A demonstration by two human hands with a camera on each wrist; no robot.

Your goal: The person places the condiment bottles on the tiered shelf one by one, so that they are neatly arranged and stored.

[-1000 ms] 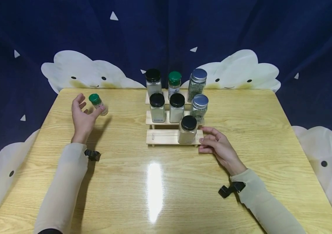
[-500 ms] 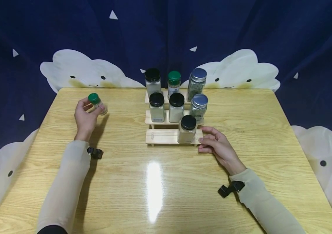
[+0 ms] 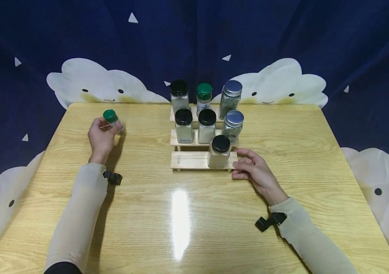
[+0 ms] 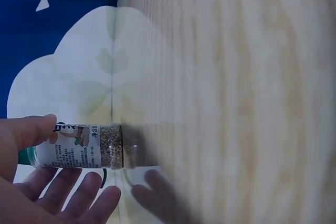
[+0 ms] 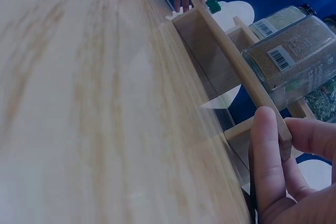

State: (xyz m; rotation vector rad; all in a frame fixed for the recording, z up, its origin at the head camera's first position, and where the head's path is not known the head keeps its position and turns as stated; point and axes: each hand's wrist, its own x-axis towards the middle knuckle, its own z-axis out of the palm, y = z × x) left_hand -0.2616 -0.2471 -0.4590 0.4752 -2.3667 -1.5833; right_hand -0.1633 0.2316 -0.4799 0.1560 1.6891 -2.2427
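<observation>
At the left of the table stands a small spice jar (image 3: 116, 122) with a green cap. My left hand (image 3: 101, 139) grips it, thumb on one side and fingers on the other. In the left wrist view the jar (image 4: 79, 145) shows a printed label and pale grains, its base at the tabletop. My right hand (image 3: 257, 173) pinches the right end of the lowest step of a wooden tiered rack (image 3: 192, 160). The right wrist view shows thumb and fingers on either side of that board (image 5: 247, 80). A black-capped jar (image 3: 219, 152) stands on this step, close to the hand.
The middle step carries two black-capped jars (image 3: 184, 127) and a silver-lidded jar of green flakes (image 3: 233, 127). On the top step are a black-capped jar (image 3: 179, 97), a green-capped jar (image 3: 204, 99) and another silver-lidded jar (image 3: 231, 99). A dark blue curtain (image 3: 194, 45) hangs behind the table.
My left hand has moved slightly right, and its fingers have closed around the green-capped spice jar, which stays in place. The right hand keeps its hold on the rack.
</observation>
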